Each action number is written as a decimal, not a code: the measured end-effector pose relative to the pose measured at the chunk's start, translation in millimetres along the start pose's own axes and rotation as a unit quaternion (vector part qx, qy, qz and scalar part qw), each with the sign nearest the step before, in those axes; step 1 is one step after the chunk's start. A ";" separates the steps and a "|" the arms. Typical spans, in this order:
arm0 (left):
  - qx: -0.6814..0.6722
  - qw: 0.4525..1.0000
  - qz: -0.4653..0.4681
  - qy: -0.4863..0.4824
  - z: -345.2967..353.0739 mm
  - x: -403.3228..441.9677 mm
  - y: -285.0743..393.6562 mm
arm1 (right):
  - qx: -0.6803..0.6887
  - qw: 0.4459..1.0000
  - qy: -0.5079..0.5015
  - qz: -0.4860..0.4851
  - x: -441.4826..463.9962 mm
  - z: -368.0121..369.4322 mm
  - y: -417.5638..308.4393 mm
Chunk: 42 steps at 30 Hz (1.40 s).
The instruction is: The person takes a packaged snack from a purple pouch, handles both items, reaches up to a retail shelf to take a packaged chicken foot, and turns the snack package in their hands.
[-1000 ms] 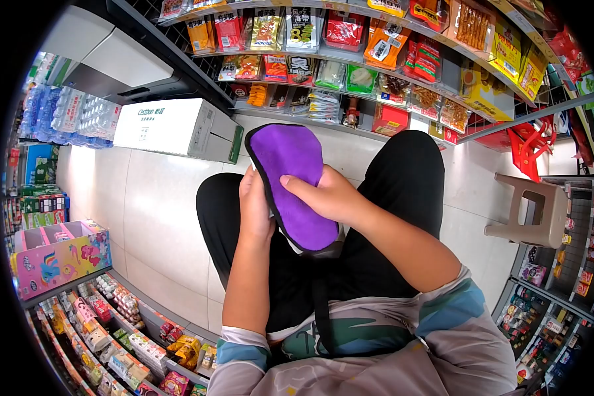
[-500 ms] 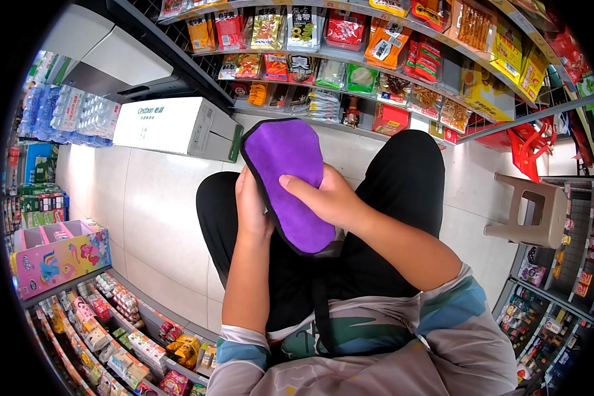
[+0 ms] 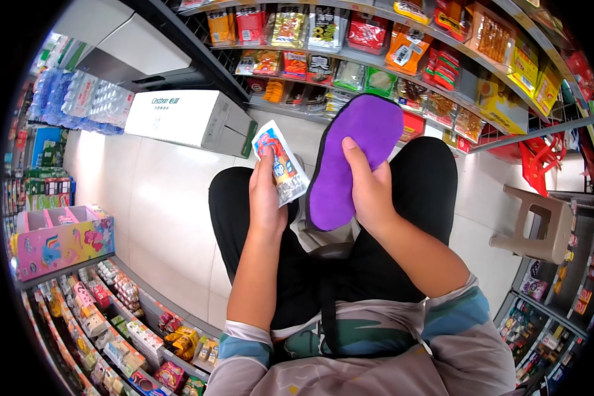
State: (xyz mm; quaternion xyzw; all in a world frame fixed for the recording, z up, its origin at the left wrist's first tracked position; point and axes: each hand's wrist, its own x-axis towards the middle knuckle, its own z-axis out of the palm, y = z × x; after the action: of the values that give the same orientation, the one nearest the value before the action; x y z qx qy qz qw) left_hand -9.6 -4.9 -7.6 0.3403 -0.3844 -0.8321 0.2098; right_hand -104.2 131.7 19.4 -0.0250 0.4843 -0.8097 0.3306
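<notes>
The left hand (image 3: 267,201) grips a printed packet (image 3: 283,168), thumb across its front; the right hand (image 3: 374,191) grips a purple cloth pad (image 3: 336,178) with black edging. Each is in its own hand, side by side above the floor (image 3: 171,178); neither is set down.

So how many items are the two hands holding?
2 visible: a purple, black-edged fabric pad in the right hand, and a flat white packet with colourful print in the left hand. More may be hidden behind them.
</notes>
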 end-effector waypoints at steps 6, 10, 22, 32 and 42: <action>-0.057 0.994 0.089 -0.006 12.1 -4.8 0.3 | -0.162 0.982 -0.088 0.035 -7.6 7.0 36.3; -0.016 0.995 0.093 -0.036 14.9 -6.1 -4.0 | -0.178 0.978 -0.100 0.043 -2.6 4.2 42.2; -0.102 0.969 -0.067 -0.214 0.2 -18.9 30.5 | -0.201 0.977 -0.058 -0.039 8.3 -19.7 -21.1; 0.132 0.902 -0.199 -0.359 -3.1 -23.8 21.1 | -0.235 0.967 -0.086 -0.045 -1.2 -18.3 -18.7; 0.015 0.996 -0.029 -0.080 10.0 -11.7 -10.8 | -0.254 0.962 -0.066 -0.082 -0.9 -3.3 30.9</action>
State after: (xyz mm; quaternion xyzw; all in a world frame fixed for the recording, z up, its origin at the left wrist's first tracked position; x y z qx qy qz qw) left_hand -9.9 13.9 -6.5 0.2867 -0.4026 -0.8565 0.1488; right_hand -88.9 125.1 -6.8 -0.2009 0.6472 -0.6812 0.2770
